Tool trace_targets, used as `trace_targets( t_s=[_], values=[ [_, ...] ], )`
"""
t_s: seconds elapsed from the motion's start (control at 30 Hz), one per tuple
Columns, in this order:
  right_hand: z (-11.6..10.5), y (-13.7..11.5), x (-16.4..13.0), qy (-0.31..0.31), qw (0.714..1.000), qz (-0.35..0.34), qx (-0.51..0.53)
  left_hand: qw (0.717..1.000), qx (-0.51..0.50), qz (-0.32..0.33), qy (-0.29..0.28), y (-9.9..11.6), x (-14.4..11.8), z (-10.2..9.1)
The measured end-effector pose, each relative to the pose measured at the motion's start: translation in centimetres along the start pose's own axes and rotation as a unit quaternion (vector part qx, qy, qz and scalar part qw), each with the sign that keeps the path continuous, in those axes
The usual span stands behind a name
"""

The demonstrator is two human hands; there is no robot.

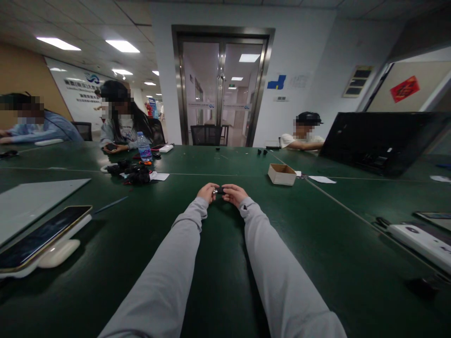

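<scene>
- Nearest the cam: our two grey sleeves, running fwd over the green table (pixel 317 244) and converging at the centre.
- Our left hand (pixel 207 192) and right hand (pixel 233 193) meet well out ahead, fingers curled inward, both pinching one small dark part (pixel 220 190) between them; a bit of silver shows at its left end.
- Key relation: the part lies directly between the two hands, long axis approx. left–right, low over the table. Neither hand is nearer; each grips one end.
- Too small to tell what the part is.
- Right of the hands, apart: small cardboard box (pixel 282 174). Left, further off: heap of black parts (pixel 132 172) and a water bottle (pixel 144 146).
- Near left edge: phone (pixel 42 237) on a white stand. Other people sit at the far side.
</scene>
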State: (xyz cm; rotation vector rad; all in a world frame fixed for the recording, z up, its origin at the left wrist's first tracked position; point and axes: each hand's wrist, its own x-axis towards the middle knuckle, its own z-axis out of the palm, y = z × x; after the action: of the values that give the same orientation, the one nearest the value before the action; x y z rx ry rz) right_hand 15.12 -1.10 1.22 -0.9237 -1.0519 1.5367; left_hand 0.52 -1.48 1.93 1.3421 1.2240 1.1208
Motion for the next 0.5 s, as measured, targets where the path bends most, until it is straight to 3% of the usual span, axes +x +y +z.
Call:
trace_targets(
  t_s=[0.5],
  values=[
    [0.04,-0.1,-0.11,0.007,1.0,0.003,0.002,1.0,-0.013,0.019,-0.007,-0.45,0.36,0.01]
  ],
)
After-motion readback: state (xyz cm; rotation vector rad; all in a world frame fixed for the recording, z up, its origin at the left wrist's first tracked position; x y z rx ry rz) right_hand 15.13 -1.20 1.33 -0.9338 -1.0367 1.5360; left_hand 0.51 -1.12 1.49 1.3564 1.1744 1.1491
